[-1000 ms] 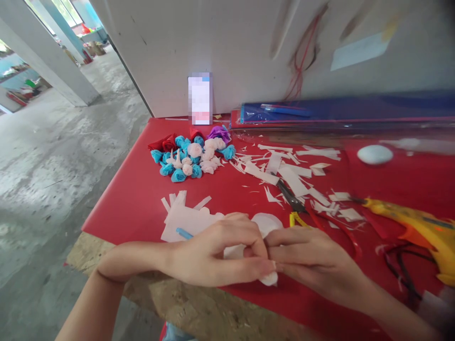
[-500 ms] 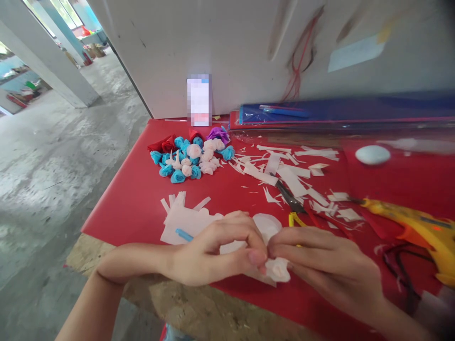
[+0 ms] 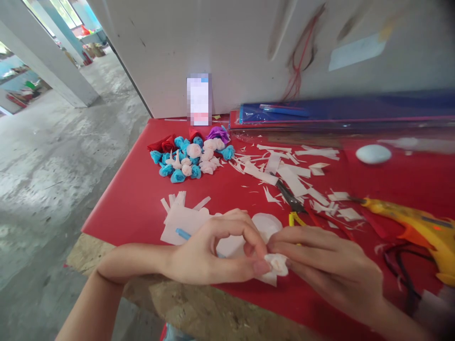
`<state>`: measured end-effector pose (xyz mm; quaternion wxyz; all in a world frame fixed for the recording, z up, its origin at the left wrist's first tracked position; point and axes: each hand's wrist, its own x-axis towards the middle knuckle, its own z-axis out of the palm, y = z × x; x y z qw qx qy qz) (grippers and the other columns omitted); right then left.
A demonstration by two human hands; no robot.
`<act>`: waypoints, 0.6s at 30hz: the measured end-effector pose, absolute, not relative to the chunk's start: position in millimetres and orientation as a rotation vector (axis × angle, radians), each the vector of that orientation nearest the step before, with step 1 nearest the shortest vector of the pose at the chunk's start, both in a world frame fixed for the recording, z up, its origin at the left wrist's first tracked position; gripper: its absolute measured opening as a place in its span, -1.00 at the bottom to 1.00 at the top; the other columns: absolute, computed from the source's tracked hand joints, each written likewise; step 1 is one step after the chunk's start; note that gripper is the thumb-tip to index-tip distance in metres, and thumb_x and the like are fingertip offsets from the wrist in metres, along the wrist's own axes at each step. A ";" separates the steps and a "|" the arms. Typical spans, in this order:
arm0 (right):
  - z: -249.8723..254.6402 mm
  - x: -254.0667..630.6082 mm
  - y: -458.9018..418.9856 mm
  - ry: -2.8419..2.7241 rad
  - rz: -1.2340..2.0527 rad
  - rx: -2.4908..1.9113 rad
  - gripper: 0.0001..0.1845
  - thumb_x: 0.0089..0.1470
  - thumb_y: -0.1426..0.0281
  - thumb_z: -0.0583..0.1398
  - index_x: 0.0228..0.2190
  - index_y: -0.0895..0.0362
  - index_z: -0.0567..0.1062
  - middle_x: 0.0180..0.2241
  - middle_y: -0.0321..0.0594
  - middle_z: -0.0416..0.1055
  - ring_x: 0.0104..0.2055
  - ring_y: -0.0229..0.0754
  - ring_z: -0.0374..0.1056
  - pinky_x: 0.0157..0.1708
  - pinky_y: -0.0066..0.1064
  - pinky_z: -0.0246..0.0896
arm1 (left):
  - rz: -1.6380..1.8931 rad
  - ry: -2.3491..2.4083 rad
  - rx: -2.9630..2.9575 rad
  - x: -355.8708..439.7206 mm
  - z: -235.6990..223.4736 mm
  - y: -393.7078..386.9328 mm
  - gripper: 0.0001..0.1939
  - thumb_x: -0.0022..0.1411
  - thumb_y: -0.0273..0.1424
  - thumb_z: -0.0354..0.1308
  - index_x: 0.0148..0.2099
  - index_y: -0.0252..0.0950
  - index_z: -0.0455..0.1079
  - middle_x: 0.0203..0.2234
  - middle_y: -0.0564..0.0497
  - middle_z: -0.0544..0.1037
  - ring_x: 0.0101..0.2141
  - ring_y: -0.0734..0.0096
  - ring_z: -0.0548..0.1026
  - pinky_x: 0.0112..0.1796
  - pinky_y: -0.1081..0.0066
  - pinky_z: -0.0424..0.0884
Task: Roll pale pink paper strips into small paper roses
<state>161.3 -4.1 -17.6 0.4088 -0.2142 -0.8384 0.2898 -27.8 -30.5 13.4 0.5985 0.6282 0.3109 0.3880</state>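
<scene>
A small white paper flower (image 3: 277, 264) is pinched between the fingertips of both hands, near the front edge of the red table. My left hand (image 3: 220, 248) grips its left side with thumb and forefinger, while the fingers of my right hand (image 3: 327, 265) close on its right side and partly cover it. Under my left hand lie white paper sheets (image 3: 186, 218) and a blue pen (image 3: 183, 234), partly hidden. Just behind the hands rests a round white paper piece (image 3: 266, 225).
Finished blue, pink, red and purple paper flowers (image 3: 194, 151) lie clustered at the back left, before a propped phone (image 3: 199, 99). White paper scraps (image 3: 291, 177) surround scissors (image 3: 289, 194). A yellow glue gun (image 3: 408, 222) lies at right, below a pale egg-shaped object (image 3: 373, 154).
The flower has turned and risen slightly between the fingers. My left thumb has shifted a little along its edge; my right hand has hardly moved.
</scene>
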 end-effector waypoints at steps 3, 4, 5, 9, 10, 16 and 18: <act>-17.6 160.0 -2.8 -2.111 0.745 -0.502 -0.89 0.11 0.38 0.09 -0.35 -0.01 0.43 -0.48 -0.28 0.44 -0.49 -0.31 0.38 -0.52 -0.54 0.27 | 0.904 0.721 1.462 -27.8 13.5 -30.8 -0.94 0.06 -0.53 0.11 -0.43 -0.36 0.28 -0.54 0.09 0.27 -0.45 0.55 0.24 -0.19 0.38 0.20; -17.7 159.7 -2.6 -2.111 0.758 -0.496 -0.90 0.10 0.38 0.10 -0.35 0.00 0.43 -0.48 -0.28 0.44 -0.49 -0.32 0.38 -0.52 -0.55 0.27 | 0.905 0.717 1.464 -27.8 13.3 -30.8 -0.95 0.06 -0.54 0.11 -0.43 -0.37 0.28 -0.54 0.09 0.27 -0.45 0.55 0.24 -0.19 0.38 0.20; -17.8 159.3 -2.6 -2.108 0.772 -0.492 -0.90 0.10 0.40 0.10 -0.35 0.01 0.43 -0.49 -0.28 0.44 -0.49 -0.32 0.38 -0.52 -0.56 0.27 | 0.906 0.714 1.466 -27.7 12.9 -30.7 -0.95 0.07 -0.54 0.11 -0.43 -0.37 0.28 -0.54 0.08 0.27 -0.45 0.54 0.24 -0.20 0.38 0.20; -17.2 155.6 -3.9 -2.035 0.842 -0.478 -0.85 0.11 0.45 0.08 -0.40 0.05 0.45 -0.51 -0.27 0.45 -0.51 -0.34 0.38 -0.51 -0.61 0.28 | 0.946 0.694 1.489 -26.7 10.0 -29.5 -0.94 0.07 -0.55 0.11 -0.42 -0.36 0.28 -0.54 0.07 0.29 -0.44 0.53 0.25 -0.26 0.40 0.22; -16.9 154.1 -4.5 -2.010 0.877 -0.482 -0.84 0.11 0.45 0.09 -0.43 0.06 0.46 -0.53 -0.27 0.45 -0.52 -0.35 0.38 -0.52 -0.62 0.28 | 0.974 0.686 1.503 -26.4 9.0 -29.3 -0.94 0.08 -0.54 0.12 -0.42 -0.36 0.28 -0.54 0.07 0.30 -0.45 0.53 0.25 -0.28 0.41 0.23; -16.9 148.9 -11.8 -1.877 1.237 -0.540 -0.78 0.07 0.40 0.13 -0.57 0.11 0.47 -0.60 -0.31 0.40 -0.59 -0.36 0.35 -0.59 -0.62 0.25 | 1.140 0.734 1.852 -26.0 6.4 -27.8 -0.93 0.16 -0.48 0.05 -0.38 -0.36 0.26 -0.54 0.05 0.37 -0.44 0.53 0.31 -0.24 0.38 0.27; -14.8 149.7 -15.2 -1.840 1.261 -0.554 -0.82 0.06 0.43 0.14 -0.54 0.10 0.47 -0.60 -0.31 0.40 -0.58 -0.35 0.35 -0.58 -0.61 0.25 | 1.213 0.799 2.044 -26.2 7.5 -25.9 -0.89 0.17 -0.42 0.04 -0.38 -0.36 0.25 -0.54 0.05 0.39 -0.44 0.52 0.33 -0.21 0.34 0.28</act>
